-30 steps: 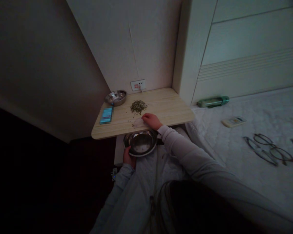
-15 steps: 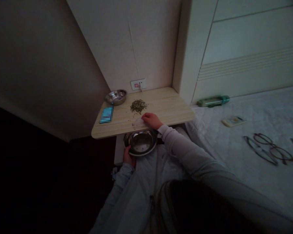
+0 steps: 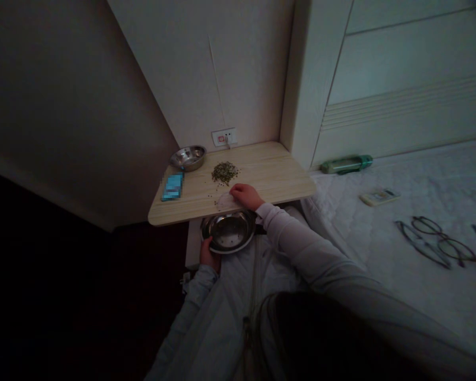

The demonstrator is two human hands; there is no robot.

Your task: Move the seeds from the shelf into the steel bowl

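Note:
My left hand grips the near left rim of a steel bowl, which sits just under the table's front edge with a few small grains inside. Over the front part of the wooden table, my right hand pinches a thin, clear, roundish piece that looks like plastic. That piece lies close to the tabletop near the edge, with a few dark grains beside it. Behind it is a small heap of greenish beans or seeds, with several strays around it.
A second steel bowl stands at the table's back left, behind a phone with a blue screen. To the right, a bed bears a green bottle, a pale remote and glasses. A wall socket is behind the table.
Both hands and the bowl stay in nearly the same place. The clear piece has shifted very slightly, and fewer dark grains show beside it.

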